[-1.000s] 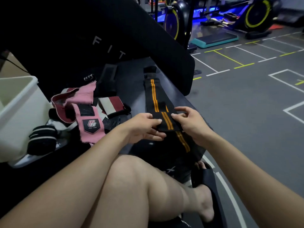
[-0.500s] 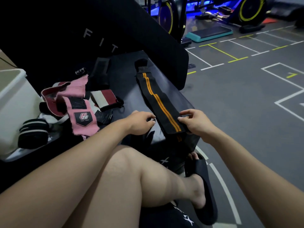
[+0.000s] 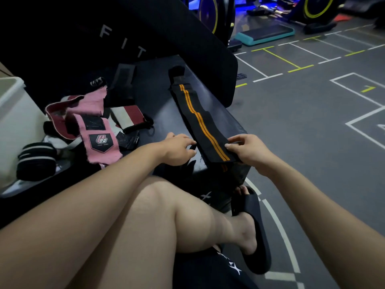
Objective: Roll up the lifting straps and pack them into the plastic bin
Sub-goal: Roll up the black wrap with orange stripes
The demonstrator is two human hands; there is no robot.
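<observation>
A long black lifting strap point(image 3: 200, 122) with two orange stripes lies flat along the black bench point(image 3: 158, 94), its near end hanging over the bench's front edge. My right hand point(image 3: 248, 151) pinches that near end at its right side. My left hand point(image 3: 177, 149) has its fingers curled at the strap's left edge and seems to pinch it. The white plastic bin point(image 3: 12, 122) stands at the far left, its inside hidden from view.
A heap of pink point(image 3: 91, 130) and red-white straps point(image 3: 129, 115) lies left of the black strap. A rolled black-and-white strap point(image 3: 36, 161) sits beside the bin. The raised backrest pad point(image 3: 125, 38) is behind. My crossed leg and black slipper point(image 3: 254, 232) are in front.
My left hand let go of the strap's near end, drew left, then came back to its left edge. The strap was laid flatter on the bench. My right hand kept its pinch.
</observation>
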